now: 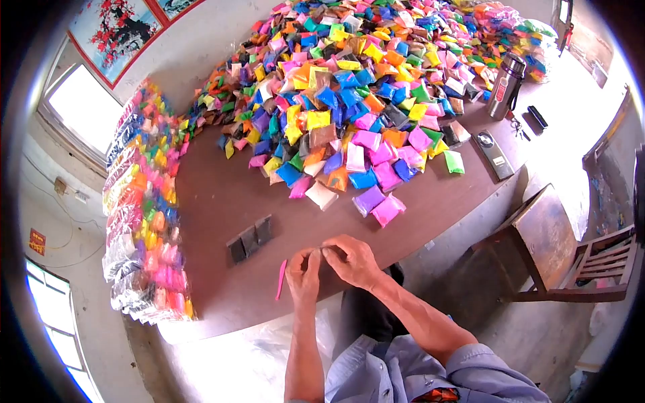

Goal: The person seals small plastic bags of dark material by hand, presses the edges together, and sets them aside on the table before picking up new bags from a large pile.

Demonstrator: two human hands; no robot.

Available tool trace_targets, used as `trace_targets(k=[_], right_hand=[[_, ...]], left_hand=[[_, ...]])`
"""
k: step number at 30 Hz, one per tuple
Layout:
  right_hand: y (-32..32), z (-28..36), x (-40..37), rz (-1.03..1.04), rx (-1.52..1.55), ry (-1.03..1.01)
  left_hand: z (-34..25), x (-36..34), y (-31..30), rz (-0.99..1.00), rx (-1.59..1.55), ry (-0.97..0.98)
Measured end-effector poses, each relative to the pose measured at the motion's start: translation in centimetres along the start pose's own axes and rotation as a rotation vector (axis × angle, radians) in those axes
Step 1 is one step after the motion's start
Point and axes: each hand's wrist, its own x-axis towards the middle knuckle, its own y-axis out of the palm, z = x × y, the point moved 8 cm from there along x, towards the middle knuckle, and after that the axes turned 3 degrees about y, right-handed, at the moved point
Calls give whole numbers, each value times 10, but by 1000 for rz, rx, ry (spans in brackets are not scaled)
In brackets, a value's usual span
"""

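Note:
My left hand (304, 272) and my right hand (352, 262) meet over the front edge of the brown table (222, 289). Thumb and fingers are pinched on both, close together. Whatever lies between the fingertips is hidden or too small to name. Just left of my left hand is a thin pink strip (281, 279). Farther left, a joined row of black packets (249, 239) lies on the tabletop. Beyond my hands, a pink packet (388, 210) and a purple packet (369, 200) sit at the near edge of a large heap of coloured packets (349, 101).
Clear bags full of coloured packets (144, 221) are stacked along the table's left end. On the right are a steel thermos (506, 87), a dark flat case (493, 154) and a small black object (537, 117). A wooden chair (547, 242) stands right of the table.

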Motion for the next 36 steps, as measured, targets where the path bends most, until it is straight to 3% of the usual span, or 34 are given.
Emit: trace_targets(k=[5, 7, 12, 18, 21, 23, 27, 35, 36], right_hand=[[-1, 0, 0, -3, -19, -9], [-2, -3, 0, -21, -38, -45], [-3, 1, -2, -40, -77, -87], [4, -3, -1, 32, -61, 7], [-1, 1, 0, -15, -88, -78], [-4, -7, -1, -56, -86, -5], [-6, -9, -1, -96, -53, 50], [-8, -3, 1, -111, -35, -6], [-9, -5, 1, -103, -14, 37]], left_hand=[[1, -1, 2, 17, -25, -54], [10, -1, 4, -8, -191, -105], [13, -2, -1, 2, -74, -110], [12, -2, -2, -13, -49, -147], [11, -4, 0, -19, -45, -183], [-1, -3, 3, 16, -113, -128], [-2, -1, 3, 10, 85, 0], [-1, 1, 7, 64, 103, -51], [-6, 2, 9, 73, 139, 24]])
